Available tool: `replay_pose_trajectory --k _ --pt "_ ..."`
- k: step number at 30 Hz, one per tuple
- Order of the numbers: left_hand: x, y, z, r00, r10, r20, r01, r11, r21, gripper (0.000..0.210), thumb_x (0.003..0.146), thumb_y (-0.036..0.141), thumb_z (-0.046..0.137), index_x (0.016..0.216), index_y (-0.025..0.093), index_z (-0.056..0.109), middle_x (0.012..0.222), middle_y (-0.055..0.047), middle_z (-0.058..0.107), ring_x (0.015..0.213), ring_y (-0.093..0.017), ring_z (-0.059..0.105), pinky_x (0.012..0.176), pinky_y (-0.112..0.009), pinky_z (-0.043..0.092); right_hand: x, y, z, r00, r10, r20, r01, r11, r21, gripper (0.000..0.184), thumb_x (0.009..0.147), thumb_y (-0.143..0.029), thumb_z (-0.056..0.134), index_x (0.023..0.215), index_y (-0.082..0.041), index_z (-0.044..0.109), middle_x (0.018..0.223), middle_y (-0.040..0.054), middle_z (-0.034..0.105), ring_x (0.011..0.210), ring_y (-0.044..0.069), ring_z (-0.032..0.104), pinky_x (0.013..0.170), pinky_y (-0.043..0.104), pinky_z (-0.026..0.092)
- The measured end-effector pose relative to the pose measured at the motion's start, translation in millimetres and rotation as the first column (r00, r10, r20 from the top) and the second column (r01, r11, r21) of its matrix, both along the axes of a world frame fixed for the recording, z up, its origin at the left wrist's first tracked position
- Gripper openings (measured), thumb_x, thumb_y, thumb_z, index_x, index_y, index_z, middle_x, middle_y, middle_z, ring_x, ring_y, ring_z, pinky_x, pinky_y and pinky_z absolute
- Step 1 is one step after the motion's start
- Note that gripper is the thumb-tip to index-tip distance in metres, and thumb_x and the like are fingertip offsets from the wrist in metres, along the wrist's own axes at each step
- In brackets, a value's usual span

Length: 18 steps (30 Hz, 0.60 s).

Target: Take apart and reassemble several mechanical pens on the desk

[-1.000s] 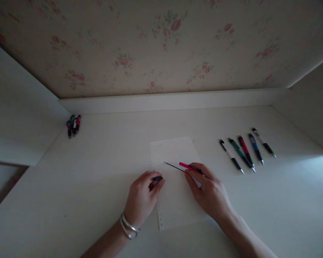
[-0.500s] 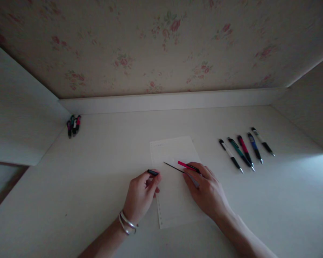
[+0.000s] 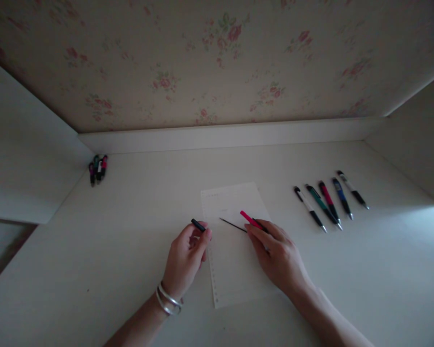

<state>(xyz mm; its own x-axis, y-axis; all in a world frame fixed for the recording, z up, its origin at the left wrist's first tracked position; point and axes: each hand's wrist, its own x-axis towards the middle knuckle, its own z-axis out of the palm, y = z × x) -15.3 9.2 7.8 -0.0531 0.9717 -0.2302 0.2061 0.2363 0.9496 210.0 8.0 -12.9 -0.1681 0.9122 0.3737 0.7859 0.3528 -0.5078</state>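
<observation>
My left hand [image 3: 185, 256] is closed, pinching a short black pen grip piece [image 3: 198, 225] between thumb and fingers at the paper's left edge. On the right, my right hand [image 3: 280, 253] is closed around a pink pen barrel [image 3: 249, 218] with a black clip, its pink end pointing up and left. A thin dark pen refill [image 3: 233, 224] lies over the sheet of paper [image 3: 235, 274], and its right end meets the right fingertips. Whether those fingers also grip the refill is hard to see. The paper has punched holes down its left side and faint writing near the top.
To the right lie several pens in a loose row, among them a green pen [image 3: 321, 205] and a blue pen [image 3: 342, 198]. A small bunch of pens [image 3: 99, 169] rests in the far left corner. Walls enclose the white desk [image 3: 137, 202] at the back and sides.
My left hand has shifted slightly left and tilted the black grip piece more steeply. In my right hand, the pink barrel has turned a little, its end rising. The refill lies about where it was.
</observation>
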Motion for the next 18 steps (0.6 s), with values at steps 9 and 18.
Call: replay_pose_trajectory --k 9,18 --pt "0.4 2.6 2.0 0.987 0.064 0.149 -0.056 0.997 -0.058 0.036 0.086 0.051 0.064 0.086 0.015 0.067 0.067 0.0 0.062 0.047 -0.008 0.048 0.038 -0.017 0.034 -6.4 -8.1 14.5 0.98 -0.033 -0.199 0.023 0.998 -0.055 0.021 0.096 -0.03 0.054 0.111 -0.02 0.066 0.089 0.0069 0.077 0.071 0.018 0.072 0.061 0.027 0.058" --pt "0.8 8.7 0.8 0.878 0.28 0.389 -0.28 0.958 -0.057 0.035 0.079 0.047 0.073 0.09 0.014 0.068 0.076 0.001 0.062 0.046 -0.004 0.047 0.037 -0.015 0.034 -7.0 -6.4 13.3 0.976 -0.109 -0.188 0.073 0.98 -0.186 0.025 0.097 -0.039 0.053 0.092 -0.021 0.069 0.067 0.0011 0.071 0.058 0.015 0.069 0.05 0.022 0.053"
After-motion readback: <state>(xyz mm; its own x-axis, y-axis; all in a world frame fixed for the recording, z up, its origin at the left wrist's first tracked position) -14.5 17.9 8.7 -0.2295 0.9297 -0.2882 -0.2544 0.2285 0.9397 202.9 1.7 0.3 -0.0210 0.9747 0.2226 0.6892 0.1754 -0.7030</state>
